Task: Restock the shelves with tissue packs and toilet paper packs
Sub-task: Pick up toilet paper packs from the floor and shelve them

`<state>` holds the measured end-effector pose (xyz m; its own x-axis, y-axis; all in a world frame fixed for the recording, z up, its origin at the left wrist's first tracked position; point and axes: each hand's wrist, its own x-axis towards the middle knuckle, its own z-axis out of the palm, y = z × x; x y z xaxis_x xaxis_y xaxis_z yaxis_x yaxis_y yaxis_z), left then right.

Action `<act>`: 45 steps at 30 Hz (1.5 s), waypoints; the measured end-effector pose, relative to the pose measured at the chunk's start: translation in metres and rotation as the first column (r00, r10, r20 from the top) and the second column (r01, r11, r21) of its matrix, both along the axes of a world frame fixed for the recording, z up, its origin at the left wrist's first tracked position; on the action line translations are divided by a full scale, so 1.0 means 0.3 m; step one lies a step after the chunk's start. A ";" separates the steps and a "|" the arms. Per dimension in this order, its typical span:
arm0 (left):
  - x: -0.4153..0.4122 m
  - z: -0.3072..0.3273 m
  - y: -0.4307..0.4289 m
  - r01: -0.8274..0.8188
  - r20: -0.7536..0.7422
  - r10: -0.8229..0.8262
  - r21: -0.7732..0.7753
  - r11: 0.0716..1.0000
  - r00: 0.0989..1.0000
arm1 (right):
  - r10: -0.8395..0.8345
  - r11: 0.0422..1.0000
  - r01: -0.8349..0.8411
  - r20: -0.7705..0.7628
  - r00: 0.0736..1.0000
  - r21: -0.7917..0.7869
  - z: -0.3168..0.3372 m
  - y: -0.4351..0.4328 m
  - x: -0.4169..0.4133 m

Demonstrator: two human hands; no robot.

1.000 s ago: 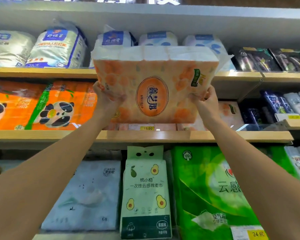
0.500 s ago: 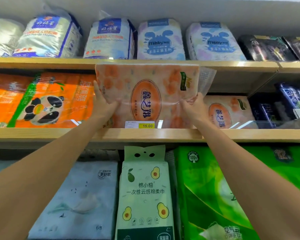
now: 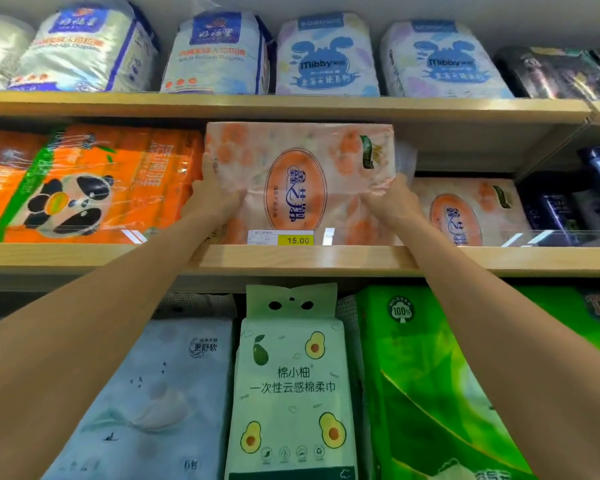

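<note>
A pale orange tissue pack [image 3: 298, 168] with an oval label stands on the middle wooden shelf [image 3: 326, 259], between an orange panda pack [image 3: 84, 185] and a matching orange tissue pack [image 3: 471, 209]. My left hand [image 3: 212, 195] presses against its lower left side. My right hand [image 3: 392, 199] grips its lower right corner. The pack's top reaches nearly to the shelf above.
A yellow 15.00 price tag [image 3: 280, 238] sits on the shelf front. The top shelf [image 3: 291, 105] carries several white and blue bagged packs. Below are a pale blue pack [image 3: 160, 403], an avocado-print pack [image 3: 291, 386] and a green pack [image 3: 447, 393]. Dark packs [image 3: 568, 202] fill the right.
Both hands have lowered the tissue pack from in front of the top shelf and pushed it into the middle shelf slot. The view has moved closer to the shelves.
</note>
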<state>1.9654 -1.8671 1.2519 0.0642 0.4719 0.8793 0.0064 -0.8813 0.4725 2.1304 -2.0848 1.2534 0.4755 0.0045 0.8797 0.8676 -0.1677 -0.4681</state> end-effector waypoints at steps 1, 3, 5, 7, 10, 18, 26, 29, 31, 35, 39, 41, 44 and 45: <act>0.009 -0.002 0.000 0.016 0.016 -0.016 0.003 1.000 1.000 | 0.025 1.000 -0.025 0.004 1.000 0.001 -0.001 -0.001 0.005; 0.017 0.003 -0.002 0.038 0.027 -0.038 0.011 0.999 0.999 | 0.061 0.998 -0.062 0.018 0.998 0.012 -0.004 -0.005 0.010; 0.018 0.009 0.008 0.038 0.025 -0.038 0.017 0.999 0.999 | 0.085 0.996 -0.085 0.043 0.995 0.008 -0.011 -0.005 0.006; 0.016 0.008 0.011 0.047 0.020 -0.047 0.023 0.999 0.999 | 0.081 0.997 -0.080 0.055 0.995 -0.025 -0.015 -0.002 0.007; 0.016 -0.003 0.012 -0.076 -0.007 0.077 0.085 0.993 0.997 | 0.008 0.997 -0.003 0.061 0.998 -0.077 -0.017 -0.001 0.005; 0.010 -0.018 0.009 -0.281 -0.079 0.302 0.207 0.937 0.950 | -0.090 0.982 0.110 0.130 0.987 -0.155 -0.024 0.003 0.011; 0.009 -0.034 -0.012 -0.296 -0.097 0.324 0.228 0.927 0.941 | -0.072 0.985 0.091 0.128 0.989 -0.144 -0.027 0.011 0.002; 0.008 -0.041 -0.018 -0.302 -0.092 0.331 0.241 0.922 0.939 | -0.070 0.987 0.086 0.124 0.990 -0.134 -0.029 0.006 0.002; 0.007 -0.044 -0.017 -0.296 -0.100 0.327 0.241 0.924 0.940 | -0.094 0.987 0.108 0.121 0.988 -0.121 -0.031 0.005 -0.001; -0.002 -0.048 -0.020 -0.285 -0.101 0.316 0.240 0.928 0.943 | -0.141 0.982 0.155 0.128 0.982 -0.109 -0.038 0.002 -0.009; -0.011 -0.067 -0.024 -0.282 -0.081 0.309 0.237 0.930 0.948 | -0.196 0.973 0.213 0.170 0.966 -0.085 -0.047 0.000 -0.020; -0.022 -0.082 -0.030 -0.277 -0.066 0.299 0.238 0.931 0.952 | -0.233 0.967 0.249 0.215 0.948 -0.050 -0.056 -0.003 -0.041; -0.043 -0.113 -0.056 -0.251 -0.049 0.271 0.253 0.934 0.961 | -0.213 0.974 0.224 0.261 0.942 -0.013 -0.080 -0.007 -0.082; -0.050 -0.124 -0.068 -0.244 -0.049 0.266 0.265 0.933 0.963 | -0.207 0.975 0.221 0.282 0.937 -0.020 -0.093 -0.008 -0.096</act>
<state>1.9504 -1.8876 1.2146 0.0492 0.2435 0.9687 0.2764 -0.9353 0.2210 2.1016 -2.0873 1.2255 0.2079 -0.0226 0.9779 0.9026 -0.3808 -0.2007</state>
